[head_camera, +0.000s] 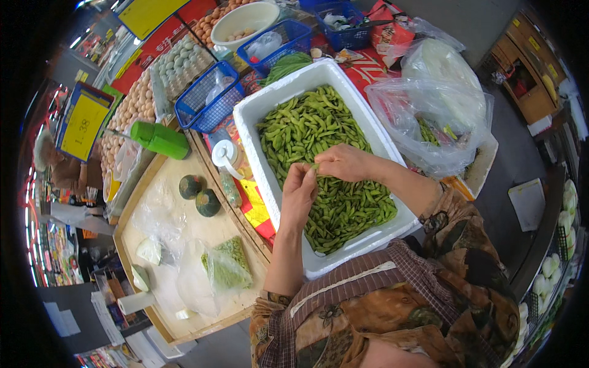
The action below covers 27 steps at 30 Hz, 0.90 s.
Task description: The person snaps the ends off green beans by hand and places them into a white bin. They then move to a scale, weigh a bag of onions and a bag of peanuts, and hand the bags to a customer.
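A white foam box (247, 133) in front of me holds a deep layer of green edamame pods (313, 122). Over the middle of the pods my two hands meet. My left hand (299, 191) pinches one green pod (315, 167) between thumb and fingers. From the other side, my right hand (347, 162) has its curled fingers on the same pod. Much of that pod is hidden by my fingers, so whether it is split cannot be seen.
Left stands a wooden tray table (211, 329) with a bag of green beans (228, 264), two dark green squashes (208, 202) and a green bottle (158, 139). Blue baskets (209, 96) and eggs (133, 106) lie beyond. A clear plastic bag (428, 124) is right of the box. A person (69, 170) stands far left.
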Each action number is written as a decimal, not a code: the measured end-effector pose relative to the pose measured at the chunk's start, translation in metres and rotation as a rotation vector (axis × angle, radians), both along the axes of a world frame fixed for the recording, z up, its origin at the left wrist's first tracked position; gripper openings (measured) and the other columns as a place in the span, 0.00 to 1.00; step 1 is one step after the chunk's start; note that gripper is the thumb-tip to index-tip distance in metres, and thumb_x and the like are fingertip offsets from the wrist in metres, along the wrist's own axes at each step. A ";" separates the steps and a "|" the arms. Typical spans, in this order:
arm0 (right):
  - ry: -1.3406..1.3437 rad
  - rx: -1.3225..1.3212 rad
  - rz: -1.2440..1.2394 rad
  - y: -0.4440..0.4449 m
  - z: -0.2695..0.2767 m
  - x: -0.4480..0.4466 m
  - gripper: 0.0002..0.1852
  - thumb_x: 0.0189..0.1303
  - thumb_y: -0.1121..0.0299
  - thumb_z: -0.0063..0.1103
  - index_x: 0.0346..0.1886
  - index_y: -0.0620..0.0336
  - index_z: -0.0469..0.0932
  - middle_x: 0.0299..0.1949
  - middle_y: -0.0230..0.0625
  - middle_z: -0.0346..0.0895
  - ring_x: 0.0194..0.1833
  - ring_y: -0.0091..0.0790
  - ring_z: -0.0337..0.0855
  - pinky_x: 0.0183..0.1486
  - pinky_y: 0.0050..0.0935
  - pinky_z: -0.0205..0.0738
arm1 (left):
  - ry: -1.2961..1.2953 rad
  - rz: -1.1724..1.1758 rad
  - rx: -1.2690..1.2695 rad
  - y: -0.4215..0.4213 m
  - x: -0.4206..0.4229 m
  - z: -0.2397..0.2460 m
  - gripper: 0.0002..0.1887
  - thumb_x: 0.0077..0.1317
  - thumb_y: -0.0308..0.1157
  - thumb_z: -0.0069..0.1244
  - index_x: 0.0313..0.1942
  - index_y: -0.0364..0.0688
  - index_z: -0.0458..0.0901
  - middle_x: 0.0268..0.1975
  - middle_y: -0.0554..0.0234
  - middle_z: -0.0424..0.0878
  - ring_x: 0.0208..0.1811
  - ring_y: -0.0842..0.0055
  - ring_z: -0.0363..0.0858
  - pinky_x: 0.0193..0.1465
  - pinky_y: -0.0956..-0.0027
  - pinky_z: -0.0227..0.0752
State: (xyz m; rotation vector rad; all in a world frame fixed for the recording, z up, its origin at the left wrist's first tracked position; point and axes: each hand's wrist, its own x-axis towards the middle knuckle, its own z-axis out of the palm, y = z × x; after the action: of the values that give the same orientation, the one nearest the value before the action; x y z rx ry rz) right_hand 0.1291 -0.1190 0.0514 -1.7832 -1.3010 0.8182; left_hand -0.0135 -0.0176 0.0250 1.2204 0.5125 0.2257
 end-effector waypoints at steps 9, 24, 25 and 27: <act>0.040 -0.002 0.108 -0.004 0.004 -0.004 0.16 0.52 0.61 0.51 0.21 0.65 0.67 0.16 0.41 0.65 0.18 0.32 0.63 0.25 0.34 0.60 | -0.072 -0.014 -0.154 0.002 -0.003 -0.003 0.13 0.73 0.40 0.36 0.32 0.44 0.68 0.22 0.73 0.63 0.21 0.86 0.57 0.23 0.79 0.51; -0.616 -0.130 0.115 -0.012 -0.005 -0.022 0.14 0.57 0.61 0.49 0.23 0.59 0.75 0.25 0.45 0.78 0.29 0.51 0.79 0.31 0.46 0.71 | 0.145 -0.042 0.276 -0.003 -0.001 -0.007 0.15 0.73 0.37 0.38 0.28 0.41 0.71 0.19 0.75 0.64 0.18 0.88 0.55 0.20 0.79 0.48; -0.566 -0.139 0.110 -0.014 -0.003 -0.020 0.14 0.57 0.60 0.49 0.23 0.59 0.75 0.25 0.46 0.78 0.29 0.51 0.79 0.32 0.45 0.70 | 0.142 -0.079 0.214 -0.002 -0.002 -0.006 0.14 0.73 0.37 0.39 0.29 0.41 0.71 0.19 0.75 0.64 0.18 0.88 0.56 0.21 0.79 0.48; -0.466 -0.141 0.123 -0.017 -0.001 -0.018 0.14 0.57 0.59 0.49 0.24 0.60 0.75 0.24 0.47 0.77 0.30 0.50 0.79 0.32 0.45 0.70 | 0.139 -0.149 0.089 0.001 -0.003 -0.004 0.14 0.73 0.38 0.39 0.30 0.41 0.71 0.20 0.75 0.65 0.18 0.87 0.56 0.21 0.80 0.48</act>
State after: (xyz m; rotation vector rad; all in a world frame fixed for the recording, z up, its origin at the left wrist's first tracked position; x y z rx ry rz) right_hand 0.1115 -0.1364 0.0502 -2.1046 -1.6988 0.5878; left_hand -0.0168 -0.0167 0.0207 1.3610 0.5334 0.0371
